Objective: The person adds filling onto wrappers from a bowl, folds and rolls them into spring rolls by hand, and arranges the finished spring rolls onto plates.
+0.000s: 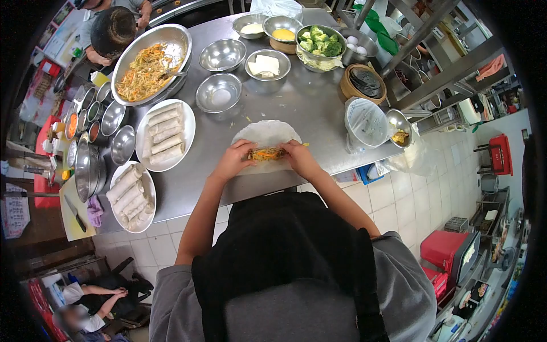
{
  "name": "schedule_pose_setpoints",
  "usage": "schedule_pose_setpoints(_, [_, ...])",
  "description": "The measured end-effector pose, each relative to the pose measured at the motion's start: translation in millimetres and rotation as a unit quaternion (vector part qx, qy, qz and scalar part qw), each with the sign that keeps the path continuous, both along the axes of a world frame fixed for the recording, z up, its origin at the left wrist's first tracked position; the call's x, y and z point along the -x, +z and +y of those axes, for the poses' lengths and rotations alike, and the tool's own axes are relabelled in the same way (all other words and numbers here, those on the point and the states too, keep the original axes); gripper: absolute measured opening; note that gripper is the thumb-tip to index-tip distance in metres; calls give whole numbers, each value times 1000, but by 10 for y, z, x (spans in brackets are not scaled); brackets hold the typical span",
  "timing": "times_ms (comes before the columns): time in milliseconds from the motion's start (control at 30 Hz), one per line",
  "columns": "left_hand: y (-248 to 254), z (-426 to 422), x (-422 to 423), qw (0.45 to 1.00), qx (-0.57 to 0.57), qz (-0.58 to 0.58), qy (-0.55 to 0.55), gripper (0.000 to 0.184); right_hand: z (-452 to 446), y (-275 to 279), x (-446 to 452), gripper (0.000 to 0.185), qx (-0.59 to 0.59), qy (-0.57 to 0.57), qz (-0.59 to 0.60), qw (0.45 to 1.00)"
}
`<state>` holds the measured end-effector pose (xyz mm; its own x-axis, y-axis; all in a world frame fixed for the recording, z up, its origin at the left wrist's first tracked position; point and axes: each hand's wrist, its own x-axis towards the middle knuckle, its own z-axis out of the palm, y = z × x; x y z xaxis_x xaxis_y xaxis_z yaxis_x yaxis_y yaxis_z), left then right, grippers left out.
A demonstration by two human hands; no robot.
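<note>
A round white wrapper (pixel 266 131) lies on the steel table near its front edge, with a strip of shredded orange and brown filling (pixel 266 154) across it. My left hand (pixel 235 158) is at the left end of the filling, its fingers bent in and pressed on the wrapper. At the right end, my right hand (pixel 301 158) has its fingers closed on the wrapper and filling. Rolled wrappers (pixel 166 132) lie on a white oval plate (pixel 190 132) to the left, and more rolls (pixel 131 196) rest on a second plate (pixel 149 221).
A large bowl of shredded filling (pixel 183 43) stands at the back left. Steel bowls (pixel 219 93), broccoli (pixel 320 43) and a bamboo steamer (pixel 348 91) stand further back. A knife (pixel 74 213) lies far left. One person stands behind the table; another sits lower left.
</note>
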<state>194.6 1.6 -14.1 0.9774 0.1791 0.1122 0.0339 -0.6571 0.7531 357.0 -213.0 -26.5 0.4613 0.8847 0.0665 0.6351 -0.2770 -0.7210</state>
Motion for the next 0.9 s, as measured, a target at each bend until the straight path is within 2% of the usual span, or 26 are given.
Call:
schedule_pose_setpoints(100, [15, 25, 79, 997, 70, -2, 37, 43, -11, 62, -42, 24, -30, -37, -50, 998])
schedule_pose_setpoints(200, [-48, 72, 162, 990, 97, 11, 102, 37, -6, 280, -2, 13, 23, -103, 8, 994])
schedule_pose_setpoints(233, [-93, 74, 176, 987, 96, 12, 128, 34, -11, 274, -9, 12, 9, -94, 1, 996])
schedule_pose_setpoints(300, [-160, 52, 204, 976, 13, 14, 217, 30, -38, 233, -34, 9, -19, -75, -11, 997])
schedule_pose_setpoints(367, [-204, 7, 267, 956, -64, 29, 283, 28, -131, 134, -104, 16, 7, -116, -5, 993])
schedule_pose_setpoints(467, [-104, -218, 299, 928, -135, 58, 343, 30, -218, 223, -105, 26, 98, -178, -11, 979])
schedule_pose_setpoints(600, [-143, -357, 280, 914, -149, 82, 367, 31, -257, 300, -14, 37, 200, -237, -39, 950])
schedule_pose_setpoints(733, [-185, -443, 252, 909, -116, 109, 385, 28, -257, 94, 10, 38, 184, -262, -36, 947])
schedule_pose_setpoints(833, [-363, -408, 231, 919, -133, 73, 365, 25, -268, -52, -12, 34, 157, -263, -14, 952])
schedule_pose_setpoints(900, [-406, -384, 213, 930, -38, 75, 358, 26, -272, -112, -21, 31, 130, -247, -33, 960])
